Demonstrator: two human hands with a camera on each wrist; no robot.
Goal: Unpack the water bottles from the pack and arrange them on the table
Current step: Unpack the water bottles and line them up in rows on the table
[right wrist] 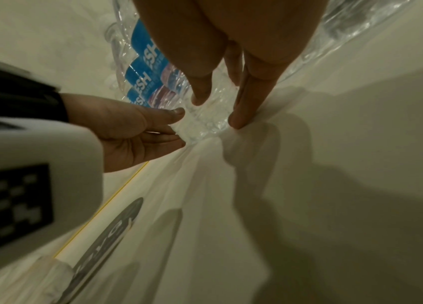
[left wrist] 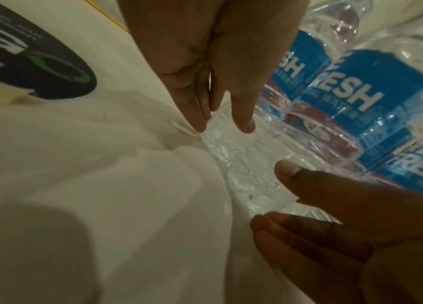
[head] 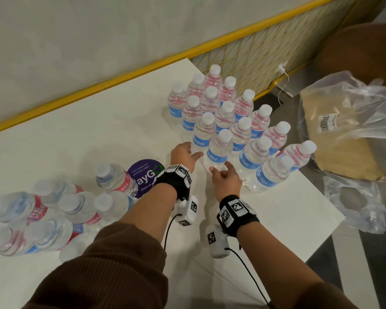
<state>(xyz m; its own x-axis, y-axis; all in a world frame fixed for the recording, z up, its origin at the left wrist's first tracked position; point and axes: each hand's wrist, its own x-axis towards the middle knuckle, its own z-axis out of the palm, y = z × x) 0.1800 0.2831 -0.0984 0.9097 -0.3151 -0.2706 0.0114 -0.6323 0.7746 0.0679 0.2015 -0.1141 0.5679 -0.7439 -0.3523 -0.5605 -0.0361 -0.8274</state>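
Together, both forearms reached forward over the white table, each wrist strapped with a black band carrying white marker cubes. The left hand lay with its fingers straight and slightly spread, the thumb angled out toward the nearest bottle of the upright group, holding nothing. The right hand was stretched out just beside that bottle's base, fingers extended and relaxed, also holding nothing.

The arranged bottles stood in rows near the table's far right corner: clear ribbed plastic, white screw caps, blue labels with white lettering and pink bands above. At the left edge the pack of remaining bottles sat under glossy shrink film, its labels red and blue. A round purple sticker lay flat on the table between the pack and the hands. Beyond the right edge, crumpled clear plastic wrap covered a tan parcel.

From the left wrist, the left fingertips hovered at the dimpled clear base of a bottle, with the right hand's thumb entering from below; the label text showed large there. From the right wrist, the right index finger touched the table by the same base, and the left hand came in from the side, details the head view blurred together.
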